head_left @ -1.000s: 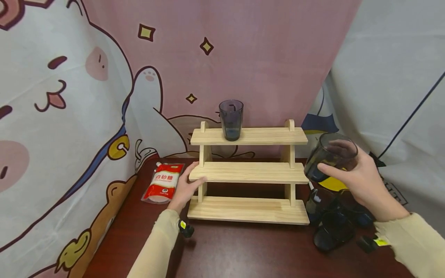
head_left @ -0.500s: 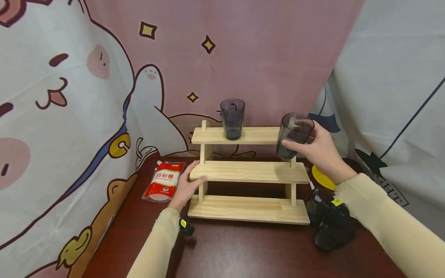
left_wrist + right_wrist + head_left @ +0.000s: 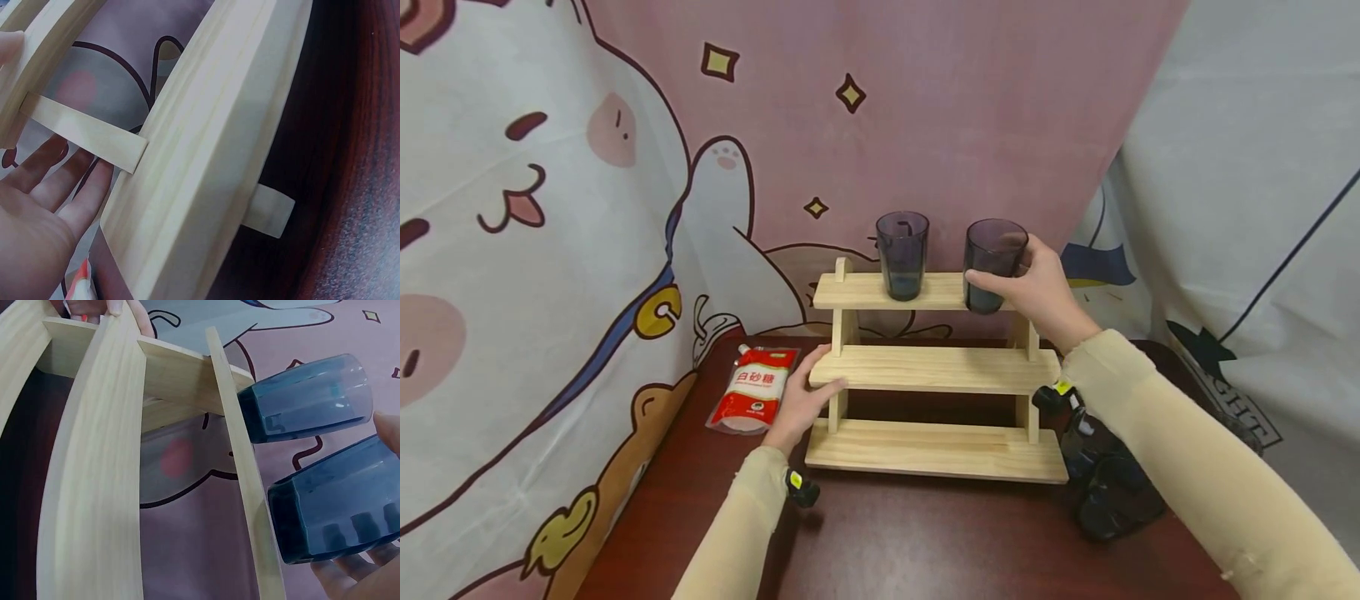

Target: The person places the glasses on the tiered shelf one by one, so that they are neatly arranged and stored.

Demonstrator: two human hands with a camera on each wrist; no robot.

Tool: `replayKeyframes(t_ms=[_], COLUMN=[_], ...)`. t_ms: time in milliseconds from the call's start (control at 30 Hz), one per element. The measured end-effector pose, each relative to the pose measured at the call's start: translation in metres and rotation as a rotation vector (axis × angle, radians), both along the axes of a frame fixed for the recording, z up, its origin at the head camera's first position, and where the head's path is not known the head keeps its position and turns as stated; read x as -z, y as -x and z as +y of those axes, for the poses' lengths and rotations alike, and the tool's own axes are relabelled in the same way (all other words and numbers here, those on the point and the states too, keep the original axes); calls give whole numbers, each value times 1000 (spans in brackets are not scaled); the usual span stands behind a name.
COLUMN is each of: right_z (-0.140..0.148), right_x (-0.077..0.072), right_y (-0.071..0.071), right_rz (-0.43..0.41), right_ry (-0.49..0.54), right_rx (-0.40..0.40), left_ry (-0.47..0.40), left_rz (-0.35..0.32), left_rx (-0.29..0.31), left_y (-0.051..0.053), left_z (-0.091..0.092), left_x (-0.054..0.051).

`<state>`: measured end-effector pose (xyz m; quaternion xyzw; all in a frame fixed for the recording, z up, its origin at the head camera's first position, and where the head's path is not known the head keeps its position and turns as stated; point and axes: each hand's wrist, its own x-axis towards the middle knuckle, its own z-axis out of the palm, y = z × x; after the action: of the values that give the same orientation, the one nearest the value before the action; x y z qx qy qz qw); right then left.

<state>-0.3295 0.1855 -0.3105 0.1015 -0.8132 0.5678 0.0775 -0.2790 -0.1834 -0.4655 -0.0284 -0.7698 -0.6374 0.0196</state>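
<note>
A three-tier wooden display rack stands on the dark red table. My left hand grips the left end of its middle shelf, thumb in front and fingers behind; the left wrist view shows those fingers beside an upright. My right hand holds a dark tinted drinking glass upright at the right part of the top shelf. In the right wrist view this glass has its base at the shelf, though I cannot tell if it touches. Another matching glass stands on the top shelf to its left.
A red and white sugar pouch lies left of the rack. More dark glasses stand on the table at the right, partly hidden by my right sleeve. Printed cloth hangs close behind the rack and at both sides.
My right hand has carried the glass leftward and upward from right of the rack to the top shelf, bringing it from tilted to upright. My left hand stays on the middle shelf.
</note>
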Motion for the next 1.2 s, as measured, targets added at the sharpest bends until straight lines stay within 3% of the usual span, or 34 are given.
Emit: replayKeyframes(t_ms=[267,700,1000,1200], right_z=[-12,-16,-19,-15], right_x=[1,7,13,14], right_y=[12,33,39,37], right_rz=[-27,-10,28,-7], right_ry=[25,10,-9,-89], right_rx=[10,17,44,38], left_ry=[-14,-17,-9,-7], left_rz=[10,9,21,9], left_rx=[10,0,-5,-14], left_y=[1,2,2,17], left_z=[0,-1,1,-5], left_x=[0,1,1,25])
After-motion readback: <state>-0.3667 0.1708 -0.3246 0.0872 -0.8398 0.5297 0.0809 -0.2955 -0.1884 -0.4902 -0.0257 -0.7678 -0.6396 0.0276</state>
